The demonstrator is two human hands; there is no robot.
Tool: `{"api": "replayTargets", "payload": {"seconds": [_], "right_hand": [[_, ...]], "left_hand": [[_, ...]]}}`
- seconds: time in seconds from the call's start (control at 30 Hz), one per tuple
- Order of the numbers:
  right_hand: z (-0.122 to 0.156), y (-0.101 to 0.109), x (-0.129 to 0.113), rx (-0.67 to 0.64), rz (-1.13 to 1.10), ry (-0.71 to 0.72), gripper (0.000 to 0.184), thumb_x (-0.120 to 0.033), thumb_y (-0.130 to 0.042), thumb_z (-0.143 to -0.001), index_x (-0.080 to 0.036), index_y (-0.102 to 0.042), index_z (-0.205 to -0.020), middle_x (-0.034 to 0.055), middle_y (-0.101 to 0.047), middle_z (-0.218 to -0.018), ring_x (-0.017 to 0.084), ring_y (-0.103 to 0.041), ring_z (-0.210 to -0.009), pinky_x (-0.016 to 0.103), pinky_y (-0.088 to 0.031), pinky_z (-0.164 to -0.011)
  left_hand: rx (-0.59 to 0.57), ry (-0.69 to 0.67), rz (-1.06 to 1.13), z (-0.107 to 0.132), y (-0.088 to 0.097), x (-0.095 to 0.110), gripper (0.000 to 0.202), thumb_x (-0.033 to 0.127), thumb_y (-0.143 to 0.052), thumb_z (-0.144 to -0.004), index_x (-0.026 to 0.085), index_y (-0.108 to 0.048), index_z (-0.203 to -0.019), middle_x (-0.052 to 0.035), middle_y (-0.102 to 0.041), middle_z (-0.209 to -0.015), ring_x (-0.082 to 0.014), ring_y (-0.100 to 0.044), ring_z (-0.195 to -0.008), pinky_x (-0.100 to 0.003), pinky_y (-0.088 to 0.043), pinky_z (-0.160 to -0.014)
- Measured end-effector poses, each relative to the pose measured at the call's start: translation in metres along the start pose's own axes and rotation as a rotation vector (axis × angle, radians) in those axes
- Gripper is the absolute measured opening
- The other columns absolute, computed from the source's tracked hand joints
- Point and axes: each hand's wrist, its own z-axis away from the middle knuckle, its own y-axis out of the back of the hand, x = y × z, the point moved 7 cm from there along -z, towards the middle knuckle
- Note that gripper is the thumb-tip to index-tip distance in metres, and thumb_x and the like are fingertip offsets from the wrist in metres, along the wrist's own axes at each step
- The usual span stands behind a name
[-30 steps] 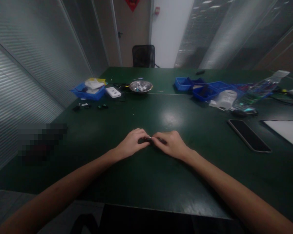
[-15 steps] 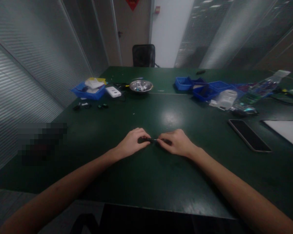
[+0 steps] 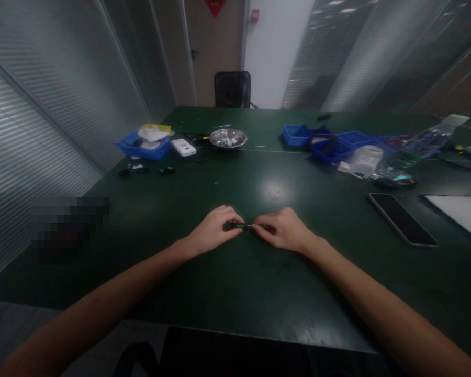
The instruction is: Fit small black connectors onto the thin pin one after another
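My left hand (image 3: 215,229) is closed in a pinch over the green table (image 3: 220,293). Between its thumb and fingers is a small dark piece (image 3: 240,225), narrow and lying roughly level; what kind of part it is I cannot make out. Just to the right, my right hand (image 3: 286,229) pinches another small dark piece (image 3: 268,228), mostly covered by the fingers. A thin pale bit shows between the fingertips of the two hands, where the pieces come end to end. Whether they are joined I cannot tell.
A phone (image 3: 402,220) and a white sheet (image 3: 459,209) lie at right. Farther back are a metal dish (image 3: 228,146) of small parts, a white device (image 3: 183,147), a blue tray (image 3: 157,153), blue bins (image 3: 296,135) and a clear bottle (image 3: 419,141). Small dark parts (image 3: 167,170) lie left.
The dark piece in my left hand has turned slightly and shows more of its face. Both hands keep their place and grip; the view has shifted a little.
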Motion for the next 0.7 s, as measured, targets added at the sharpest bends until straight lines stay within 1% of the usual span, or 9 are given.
{"api": "replayTargets", "payload": {"seconds": [0.13,0.2,0.3,0.37,0.5,0.57,0.6,0.67,0.7], "right_hand": [[-0.007,-0.002,-0.008,0.026,-0.027,0.002,0.034,-0.038,-0.045,-0.102,-0.02,-0.073,-0.095,0.0035,-0.072,-0.076,0.013,-0.061,-0.063,0.026,-0.039,-0.064],[-0.009,-0.002,-0.011,0.054,-0.073,-0.001,0.034,-0.038,-0.044,-0.103,-0.02,-0.073,-0.101,0.0032,-0.072,-0.077,0.013,-0.061,-0.062,0.025,-0.039,-0.064],[-0.008,0.0,-0.008,0.107,-0.115,-0.016,0.033,-0.037,-0.046,-0.103,-0.019,-0.073,-0.102,0.0027,-0.072,-0.077,0.012,-0.06,-0.061,0.024,-0.039,-0.062],[-0.004,0.002,-0.002,0.138,-0.126,-0.033,0.033,-0.038,-0.047,-0.103,-0.019,-0.074,-0.1,0.0019,-0.071,-0.075,0.011,-0.058,-0.058,0.024,-0.038,-0.06],[0.005,0.006,0.013,0.177,-0.135,-0.054,0.033,-0.041,-0.049,-0.102,-0.02,-0.074,-0.101,0.0,-0.069,-0.071,0.01,-0.055,-0.054,0.024,-0.037,-0.057],[0.008,0.007,0.018,0.181,-0.149,-0.071,0.034,-0.042,-0.048,-0.102,-0.02,-0.074,-0.099,-0.0005,-0.068,-0.07,0.01,-0.055,-0.054,0.024,-0.037,-0.057],[0.009,0.007,0.019,0.178,-0.159,-0.08,0.034,-0.042,-0.048,-0.102,-0.02,-0.074,-0.099,-0.0006,-0.068,-0.07,0.01,-0.056,-0.055,0.024,-0.037,-0.058],[0.009,0.006,0.019,0.163,-0.17,-0.086,0.035,-0.042,-0.047,-0.102,-0.02,-0.074,-0.1,-0.0008,-0.068,-0.071,0.01,-0.056,-0.055,0.024,-0.038,-0.058],[0.009,0.006,0.019,0.152,-0.169,-0.085,0.035,-0.042,-0.047,-0.103,-0.02,-0.074,-0.101,-0.0007,-0.069,-0.072,0.01,-0.056,-0.056,0.024,-0.038,-0.058]], "left_hand": [[0.0,0.001,-0.006,-0.001,-0.002,0.0,0.017,0.028,-0.065,-0.094,0.02,-0.07,-0.108,-0.006,-0.065,-0.105,-0.0215,-0.058,-0.1,-0.036,-0.045,-0.09],[0.008,0.0,-0.006,-0.001,-0.002,0.0,0.016,0.028,-0.065,-0.095,0.02,-0.07,-0.108,-0.0062,-0.065,-0.105,-0.0215,-0.058,-0.1,-0.036,-0.046,-0.089],[0.005,-0.01,-0.001,0.001,-0.001,0.0,0.017,0.027,-0.065,-0.095,0.019,-0.069,-0.109,-0.0065,-0.065,-0.106,-0.0212,-0.058,-0.101,-0.035,-0.046,-0.09],[-0.036,-0.03,0.013,0.004,0.002,0.002,0.019,0.025,-0.064,-0.096,0.02,-0.069,-0.114,-0.0069,-0.065,-0.11,-0.0214,-0.058,-0.106,-0.036,-0.046,-0.093],[-0.198,-0.073,0.064,0.014,0.011,0.003,0.024,0.021,-0.056,-0.1,0.023,-0.068,-0.121,-0.0077,-0.064,-0.118,-0.0208,-0.059,-0.113,-0.037,-0.045,-0.099],[-0.25,-0.076,0.066,0.02,0.021,-0.005,0.025,0.021,-0.053,-0.101,0.024,-0.069,-0.121,-0.0072,-0.064,-0.121,-0.0199,-0.059,-0.115,-0.036,-0.045,-0.101],[-0.255,-0.068,0.054,0.023,0.028,-0.012,0.026,0.021,-0.052,-0.102,0.024,-0.069,-0.121,-0.0067,-0.064,-0.122,-0.0195,-0.059,-0.115,-0.035,-0.045,-0.102],[-0.225,-0.027,0.007,0.027,0.047,-0.037,0.027,0.022,-0.052,-0.101,0.025,-0.068,-0.123,-0.0063,-0.063,-0.125,-0.0196,-0.058,-0.117,-0.035,-0.046,-0.102],[-0.177,0.01,-0.028,0.03,0.06,-0.053,0.028,0.024,-0.052,-0.101,0.025,-0.068,-0.124,-0.0066,-0.063,-0.126,-0.0201,-0.059,-0.117,-0.036,-0.046,-0.102]]}}
